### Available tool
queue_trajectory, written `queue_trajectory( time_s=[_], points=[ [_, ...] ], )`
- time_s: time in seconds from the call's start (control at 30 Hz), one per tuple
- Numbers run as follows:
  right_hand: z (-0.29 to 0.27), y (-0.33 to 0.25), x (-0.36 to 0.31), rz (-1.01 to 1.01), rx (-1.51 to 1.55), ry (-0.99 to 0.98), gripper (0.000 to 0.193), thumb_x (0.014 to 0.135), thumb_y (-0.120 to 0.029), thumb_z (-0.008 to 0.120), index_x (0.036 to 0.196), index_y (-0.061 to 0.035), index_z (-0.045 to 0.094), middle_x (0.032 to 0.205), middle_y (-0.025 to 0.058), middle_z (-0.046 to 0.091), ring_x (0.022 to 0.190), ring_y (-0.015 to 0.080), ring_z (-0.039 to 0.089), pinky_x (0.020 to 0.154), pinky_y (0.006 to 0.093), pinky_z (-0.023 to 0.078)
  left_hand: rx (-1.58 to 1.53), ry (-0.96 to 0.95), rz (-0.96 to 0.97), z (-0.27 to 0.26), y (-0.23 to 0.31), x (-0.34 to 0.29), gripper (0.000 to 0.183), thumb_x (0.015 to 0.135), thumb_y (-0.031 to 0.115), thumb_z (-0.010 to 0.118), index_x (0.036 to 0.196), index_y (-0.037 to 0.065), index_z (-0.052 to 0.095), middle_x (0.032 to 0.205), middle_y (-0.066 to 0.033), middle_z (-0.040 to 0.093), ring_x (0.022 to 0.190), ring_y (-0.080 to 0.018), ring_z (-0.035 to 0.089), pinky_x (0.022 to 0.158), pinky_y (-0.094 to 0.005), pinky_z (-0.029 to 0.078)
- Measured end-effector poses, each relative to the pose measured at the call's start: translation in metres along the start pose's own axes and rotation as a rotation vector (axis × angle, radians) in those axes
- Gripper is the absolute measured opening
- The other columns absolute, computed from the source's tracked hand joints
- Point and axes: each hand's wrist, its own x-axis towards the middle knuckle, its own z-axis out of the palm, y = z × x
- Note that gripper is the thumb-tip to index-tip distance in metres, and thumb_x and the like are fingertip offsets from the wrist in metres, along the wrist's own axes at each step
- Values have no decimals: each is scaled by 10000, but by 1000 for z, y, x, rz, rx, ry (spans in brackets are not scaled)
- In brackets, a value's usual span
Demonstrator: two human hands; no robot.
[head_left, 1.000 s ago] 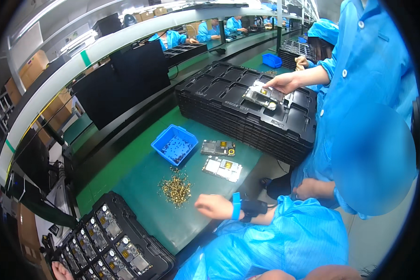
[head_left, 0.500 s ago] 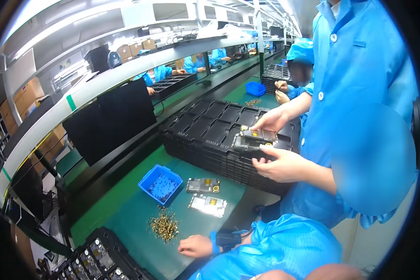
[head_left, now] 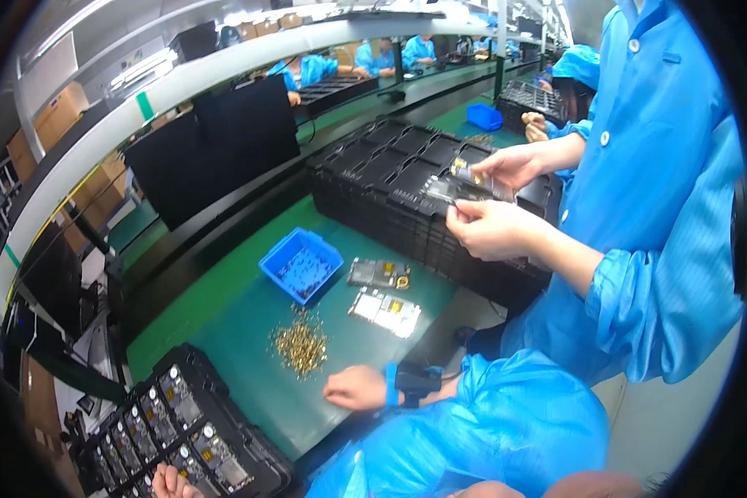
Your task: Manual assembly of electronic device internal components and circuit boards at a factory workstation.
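My right hand (head_left: 355, 388), with a blue band and dark strap at the wrist, rests on the green mat with its fingers curled in. Nothing shows in it. Just beyond lies a heap of small brass-coloured pieces (head_left: 301, 345). At the lower edge, my left hand (head_left: 173, 482) is partly cut off; its loosely bent fingers hover over or touch a black tray (head_left: 249, 440) holding several circuit-board assemblies, and I see nothing in them. A blue bin (head_left: 301, 266) with small dark pieces stands past the heap. Beside it lie a dark device assembly (head_left: 378, 273) and a silvery one (head_left: 384, 311).
A stack of black trays (head_left: 373, 199) stands at the far right of the mat. Over it, a standing co-worker's hands (head_left: 498, 228) hold board-like assemblies. A black panel (head_left: 212, 153) hangs at the left below a white rail. Other workers sit farther down the line.
My view has shifted, so the scene sits higher and more of the board tray shows. My left hand has come into view at the lower edge. The right hand stays curled on the mat.
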Motion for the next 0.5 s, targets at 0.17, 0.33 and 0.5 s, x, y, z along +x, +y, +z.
queue_trajectory(
  time_s=[0.17,0.33,0.5],
  points=[
    [3,0,2,-7,-22,-2,68,757,-158,543,795,-106,563,715,57,567,649,250,560,588,361,443,35,23,94,-12,9,-11,179,899,114,332,728,67,304,664,-23,304,486,-89,232,455,-230,242],
    [3,-13,4,63,21,-25,70,738,-152,566,776,-97,587,701,66,574,643,257,566,580,345,447,-11,120,319,-52,36,-40,87,899,76,352,814,61,362,707,-17,364,478,-41,256,384,-180,211],
    [3,-18,8,266,18,-1,84,731,-131,575,761,-57,601,704,103,584,624,268,566,562,331,445,145,145,369,-67,61,-42,103,905,69,361,815,44,407,718,-30,419,477,-34,281,390,-158,253]
  ],
)
